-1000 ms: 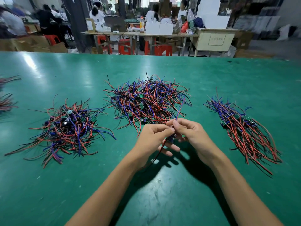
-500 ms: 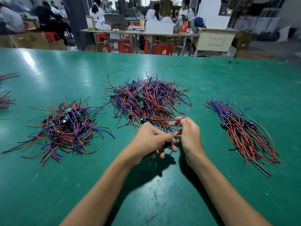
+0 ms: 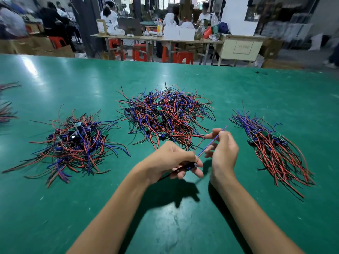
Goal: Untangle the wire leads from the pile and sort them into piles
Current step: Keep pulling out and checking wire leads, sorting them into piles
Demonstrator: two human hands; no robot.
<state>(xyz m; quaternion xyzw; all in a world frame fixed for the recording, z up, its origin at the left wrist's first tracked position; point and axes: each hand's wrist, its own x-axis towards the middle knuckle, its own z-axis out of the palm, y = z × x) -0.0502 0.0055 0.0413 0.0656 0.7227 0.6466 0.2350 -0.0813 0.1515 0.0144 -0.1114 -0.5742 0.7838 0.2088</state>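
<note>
there is one view only, from a wide-angle camera worn on the person's head. it looks forward and down across the green table (image 3: 183, 226), near enough that both forearms enter from the bottom edge. the tabletop fills the lower three quarters, curved by the lens; the top strip takes in the workshop beyond the far edge, slightly blurred.

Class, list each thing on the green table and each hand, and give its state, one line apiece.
Middle pile: tangled.
Left pile: loose, jumbled.
Right pile: leads lying roughly parallel.
Held lead: lifted, stretched between hands.
Left hand: grips lead's lower end.
Right hand: pinches lead's upper end.
</note>
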